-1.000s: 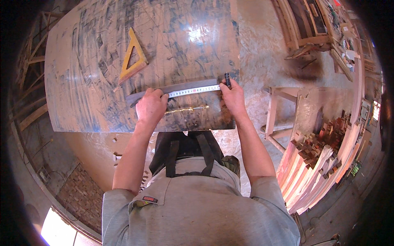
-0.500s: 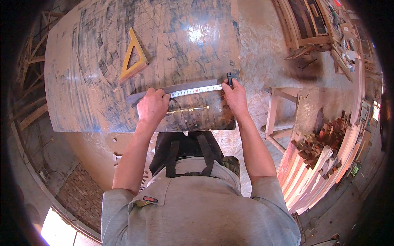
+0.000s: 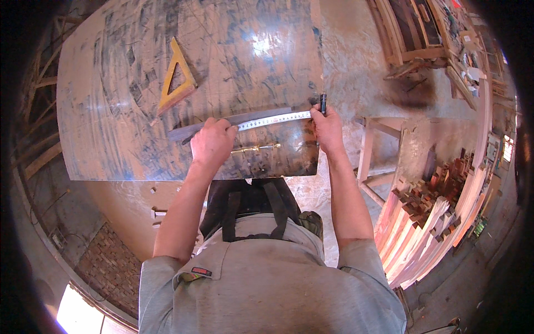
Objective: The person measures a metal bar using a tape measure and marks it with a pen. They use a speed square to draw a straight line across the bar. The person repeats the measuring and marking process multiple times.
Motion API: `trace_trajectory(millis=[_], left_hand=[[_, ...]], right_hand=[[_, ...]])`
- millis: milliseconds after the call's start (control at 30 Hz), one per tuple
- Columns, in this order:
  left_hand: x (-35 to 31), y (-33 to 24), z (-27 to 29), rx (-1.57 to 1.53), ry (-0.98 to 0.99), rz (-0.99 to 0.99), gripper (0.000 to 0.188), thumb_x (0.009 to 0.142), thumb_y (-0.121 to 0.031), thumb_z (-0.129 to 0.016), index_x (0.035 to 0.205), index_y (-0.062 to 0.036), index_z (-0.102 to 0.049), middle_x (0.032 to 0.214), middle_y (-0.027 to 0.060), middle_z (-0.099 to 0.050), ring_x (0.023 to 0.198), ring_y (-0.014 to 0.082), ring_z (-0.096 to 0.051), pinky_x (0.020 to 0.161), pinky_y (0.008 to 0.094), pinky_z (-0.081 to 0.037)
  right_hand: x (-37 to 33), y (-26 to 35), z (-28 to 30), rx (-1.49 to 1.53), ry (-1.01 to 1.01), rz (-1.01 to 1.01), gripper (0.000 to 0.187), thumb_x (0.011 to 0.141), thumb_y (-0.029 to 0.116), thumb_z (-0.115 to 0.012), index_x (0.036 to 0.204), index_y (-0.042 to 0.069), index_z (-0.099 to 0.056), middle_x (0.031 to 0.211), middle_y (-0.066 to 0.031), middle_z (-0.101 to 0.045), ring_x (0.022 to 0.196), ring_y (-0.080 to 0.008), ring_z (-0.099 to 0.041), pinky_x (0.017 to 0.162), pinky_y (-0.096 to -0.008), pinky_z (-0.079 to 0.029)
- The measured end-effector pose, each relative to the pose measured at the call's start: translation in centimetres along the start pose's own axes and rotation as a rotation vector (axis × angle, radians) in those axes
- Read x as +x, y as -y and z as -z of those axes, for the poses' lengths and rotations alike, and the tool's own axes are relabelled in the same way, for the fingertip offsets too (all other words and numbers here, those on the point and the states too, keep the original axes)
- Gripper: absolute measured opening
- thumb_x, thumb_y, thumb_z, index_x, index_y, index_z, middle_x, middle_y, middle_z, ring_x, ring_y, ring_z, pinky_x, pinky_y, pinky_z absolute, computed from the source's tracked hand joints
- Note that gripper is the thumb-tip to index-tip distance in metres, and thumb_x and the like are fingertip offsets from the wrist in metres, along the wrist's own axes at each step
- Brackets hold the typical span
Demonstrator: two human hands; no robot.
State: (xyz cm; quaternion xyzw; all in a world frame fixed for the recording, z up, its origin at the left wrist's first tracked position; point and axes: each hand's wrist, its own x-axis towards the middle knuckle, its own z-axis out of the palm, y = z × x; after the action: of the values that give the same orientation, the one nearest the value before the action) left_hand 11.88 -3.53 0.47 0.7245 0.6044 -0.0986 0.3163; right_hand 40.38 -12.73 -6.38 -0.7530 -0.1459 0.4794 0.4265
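Observation:
My left hand point(image 3: 213, 141) is closed over a tape measure near the table's front edge, its case hidden under the fingers. From it the white tape blade point(image 3: 272, 119) runs out to my right hand point(image 3: 328, 129), which pinches the far end. A short black marker-like stick point(image 3: 323, 103) stands up from the right hand's fingers. Just behind the blade lies a narrow grey-brown wood strip point(image 3: 194, 129); the blade reaches past the strip's right end. Closer to me is a thin golden, rod-like piece point(image 3: 257, 148).
A yellow triangular square point(image 3: 186, 88) lies farther back on the scuffed table point(image 3: 122, 150). To the right stand a wooden frame point(image 3: 365, 150) and a stack of long timber pieces point(image 3: 414, 239). More wooden frames point(image 3: 420, 55) are at the far right.
Both hands have shifted right with the tape blade, the right hand farther. The blade now extends farther beyond the wood strip's right end.

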Motion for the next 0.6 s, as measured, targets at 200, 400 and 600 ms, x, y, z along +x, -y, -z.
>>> trace_trajectory(millis=[200,400,600], left_hand=[[0.2,0.8,0.5,0.014,-0.005,0.041,0.035,0.095,-0.043,-0.063,0.102,-0.0098,-0.072,0.107,0.0158,-0.067,0.101,0.0396,-0.067,0.087,0.0516,-0.053],[0.1,0.2,0.2,0.071,-0.009,0.024,0.035,0.096,-0.042,-0.062,0.101,-0.0083,-0.070,0.106,0.0167,-0.066,0.100,0.0406,-0.067,0.086,0.0526,-0.053],[0.0,-0.4,-0.3,0.039,-0.038,0.010,0.034,0.096,-0.041,-0.062,0.101,-0.0088,-0.070,0.108,0.0168,-0.064,0.098,0.0412,-0.067,0.084,0.0530,-0.054]], right_hand=[[0.6,0.1,1.3,0.100,-0.025,-0.013,0.007,0.096,0.014,-0.068,0.097,0.008,-0.064,0.070,0.0040,-0.055,0.055,-0.0049,-0.048,0.048,-0.0247,-0.038],[0.7,-0.3,1.5,0.115,-0.038,-0.002,0.009,0.099,0.016,-0.066,0.099,0.008,-0.061,0.063,0.0023,-0.054,0.045,-0.0074,-0.045,0.041,-0.0251,-0.034],[0.1,0.8,1.9,0.061,-0.091,-0.017,0.014,0.099,0.021,-0.066,0.096,0.007,-0.064,0.062,0.0018,-0.054,0.048,-0.0073,-0.047,0.043,-0.0249,-0.036]])
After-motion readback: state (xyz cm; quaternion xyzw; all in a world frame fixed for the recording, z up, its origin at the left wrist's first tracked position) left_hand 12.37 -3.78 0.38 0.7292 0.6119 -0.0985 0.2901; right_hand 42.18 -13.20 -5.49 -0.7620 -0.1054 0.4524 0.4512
